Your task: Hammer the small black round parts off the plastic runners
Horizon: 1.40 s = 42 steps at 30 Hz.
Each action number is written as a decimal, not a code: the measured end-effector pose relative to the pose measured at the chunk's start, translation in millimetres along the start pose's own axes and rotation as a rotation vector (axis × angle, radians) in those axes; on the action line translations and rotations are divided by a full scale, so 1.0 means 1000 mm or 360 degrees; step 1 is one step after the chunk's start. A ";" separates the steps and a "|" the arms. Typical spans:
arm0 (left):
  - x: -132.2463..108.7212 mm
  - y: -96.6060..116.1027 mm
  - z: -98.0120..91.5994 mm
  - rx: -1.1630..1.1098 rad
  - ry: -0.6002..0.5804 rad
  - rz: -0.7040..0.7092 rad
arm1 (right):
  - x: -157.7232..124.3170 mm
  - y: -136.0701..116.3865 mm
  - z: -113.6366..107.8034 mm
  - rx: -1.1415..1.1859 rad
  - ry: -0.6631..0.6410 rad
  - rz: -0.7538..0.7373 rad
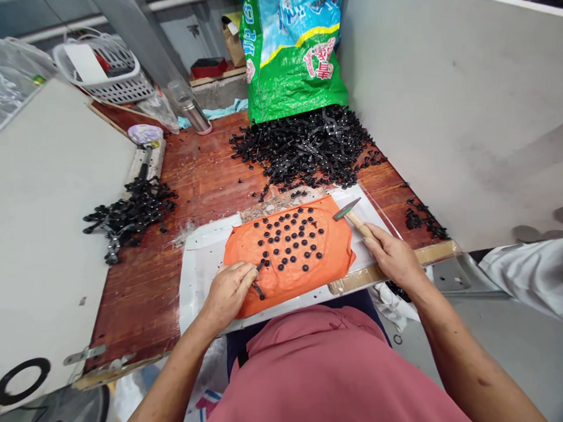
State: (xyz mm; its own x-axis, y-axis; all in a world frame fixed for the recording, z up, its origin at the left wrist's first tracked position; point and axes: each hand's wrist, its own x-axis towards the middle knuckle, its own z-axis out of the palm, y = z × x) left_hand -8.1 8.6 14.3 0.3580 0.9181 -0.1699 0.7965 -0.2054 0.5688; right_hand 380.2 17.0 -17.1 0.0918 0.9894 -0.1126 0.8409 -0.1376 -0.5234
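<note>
My right hand (394,256) is wrapped round the wooden handle of a small hammer (355,219), whose dark green head is over the upper right corner of an orange cloth (284,286). My left hand (232,293) is closed at the cloth's left edge, pinching a small black plastic piece (259,290) that sticks out past the fingers. Many round black caps (288,238) are scattered over the middle of the cloth. Under the cloth lies a white sheet (195,263) on the reddish wooden table (155,295).
Behind the cloth, a big heap of black plastic parts (307,145) spills from a green and blue sack (294,56). Another black pile (134,210) sits at left. A steel flask (195,114) and white basket (103,66) stand farther back. Pale panels (467,106) flank the table.
</note>
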 end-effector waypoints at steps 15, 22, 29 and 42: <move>0.004 -0.002 -0.001 0.0188 -0.0075 0.0037 | 0.000 0.001 -0.001 0.0066 -0.0012 -0.0048; 0.005 0.003 -0.007 0.0251 -0.0136 0.0027 | -0.010 -0.011 -0.007 0.0010 0.0141 -0.0121; 0.006 0.007 -0.010 0.0338 -0.0124 0.0037 | -0.032 -0.082 -0.011 -0.0088 -0.0152 -0.0750; 0.006 0.007 -0.008 0.0278 -0.0128 -0.0012 | -0.039 -0.126 0.017 -0.0458 -0.0150 -0.1038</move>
State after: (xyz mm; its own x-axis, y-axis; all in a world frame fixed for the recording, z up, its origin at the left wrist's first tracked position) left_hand -4.4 15.6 23.9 0.3838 0.8913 -0.2413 0.8692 -0.2605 0.4203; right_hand 261.5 -4.9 38.5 -0.5124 0.8561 0.0679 0.8174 0.5104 -0.2671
